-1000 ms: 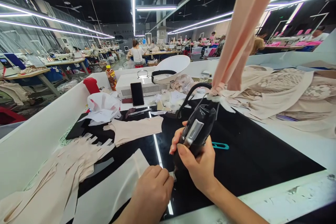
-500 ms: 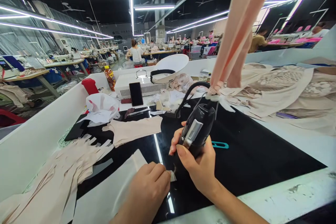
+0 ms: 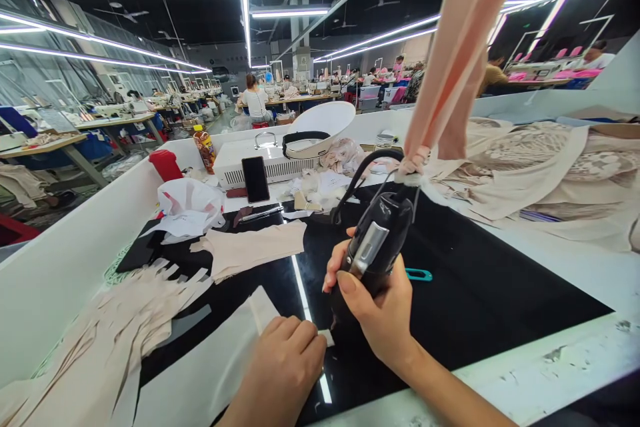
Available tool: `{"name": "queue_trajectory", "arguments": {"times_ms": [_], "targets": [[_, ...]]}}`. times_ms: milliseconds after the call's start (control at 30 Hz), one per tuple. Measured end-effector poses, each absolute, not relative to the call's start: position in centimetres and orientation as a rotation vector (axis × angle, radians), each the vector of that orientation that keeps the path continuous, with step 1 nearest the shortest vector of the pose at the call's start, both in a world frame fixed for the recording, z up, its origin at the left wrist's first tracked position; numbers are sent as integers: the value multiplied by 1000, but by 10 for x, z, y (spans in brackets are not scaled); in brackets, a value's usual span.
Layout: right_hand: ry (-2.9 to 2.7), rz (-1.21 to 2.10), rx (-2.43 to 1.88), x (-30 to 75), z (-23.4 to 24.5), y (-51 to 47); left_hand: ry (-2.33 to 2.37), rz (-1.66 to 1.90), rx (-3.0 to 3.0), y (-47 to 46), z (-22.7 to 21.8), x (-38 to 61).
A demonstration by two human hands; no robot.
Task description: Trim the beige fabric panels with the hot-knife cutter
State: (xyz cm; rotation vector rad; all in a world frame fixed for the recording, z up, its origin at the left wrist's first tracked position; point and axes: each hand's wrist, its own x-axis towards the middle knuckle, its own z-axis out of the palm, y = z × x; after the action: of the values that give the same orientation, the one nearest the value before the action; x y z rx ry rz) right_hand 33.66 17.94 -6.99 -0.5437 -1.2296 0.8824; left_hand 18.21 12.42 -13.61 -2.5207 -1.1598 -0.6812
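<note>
My right hand (image 3: 377, 310) is wrapped round a black hand-held power tool (image 3: 376, 240) with a silver plate, its tip pointing down at the black glossy table top (image 3: 480, 293). A black cord loops from the tool's top, which hangs from a beige fabric strap (image 3: 460, 33). My left hand (image 3: 285, 363) has its fingers curled, pinching a small pale fabric piece (image 3: 326, 336) right at the tool's tip. A larger pale sheet (image 3: 210, 363) lies under and left of that hand.
Beige cut fabric strips (image 3: 115, 320) pile at the left, another piece (image 3: 255, 247) beyond. A teal clip (image 3: 419, 274) lies right of the tool. Behind stand a phone (image 3: 255, 179), white box (image 3: 250, 160), red cup (image 3: 165, 165), bottle (image 3: 204, 147) and a fabric heap (image 3: 550, 167). Other workers sit far off.
The small fabric piece now shows between my left fingers and the tool tip. The tool has tilted slightly; both hands stay in place.
</note>
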Motion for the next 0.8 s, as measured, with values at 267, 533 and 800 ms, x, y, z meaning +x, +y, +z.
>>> {"name": "queue_trajectory", "arguments": {"times_ms": [267, 533, 800], "targets": [[-1240, 896, -535, 335, -74, 179, -1145, -681, -2498, 123, -136, 184], [-1250, 905, -542, 334, -72, 178, -1123, -663, -2509, 122, -136, 184], [-1200, 965, -509, 340, -71, 171, -1127, -719, -2551, 120, -131, 181]]}}
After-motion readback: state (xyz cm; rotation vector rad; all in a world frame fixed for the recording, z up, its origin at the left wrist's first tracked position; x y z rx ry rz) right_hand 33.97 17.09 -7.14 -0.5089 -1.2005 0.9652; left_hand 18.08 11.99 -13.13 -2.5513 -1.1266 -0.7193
